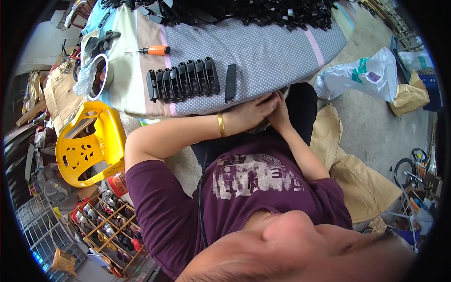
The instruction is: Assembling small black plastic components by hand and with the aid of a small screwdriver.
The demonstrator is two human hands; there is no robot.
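My left hand (252, 112), with a gold bracelet at its wrist, is at the table's near edge. My right hand (280, 114) presses up against its fingers. Both look closed, and whatever lies between them is hidden. Just beyond the hands, a single flat black plastic strip (230, 83) lies on the patterned tablecloth (263, 61). To its left stands a neat row of several curved black plastic pieces (183, 80). Farther back is a screwdriver (156, 50) with an orange handle.
A large heap of black plastic parts (244, 11) covers the table's far side. At the left are a white bowl (109, 77) with clear plastic and a dark glove-like bundle (101, 43). A yellow chair (89, 145) stands left; a white sack (359, 77) and brown paper (361, 185) lie right.
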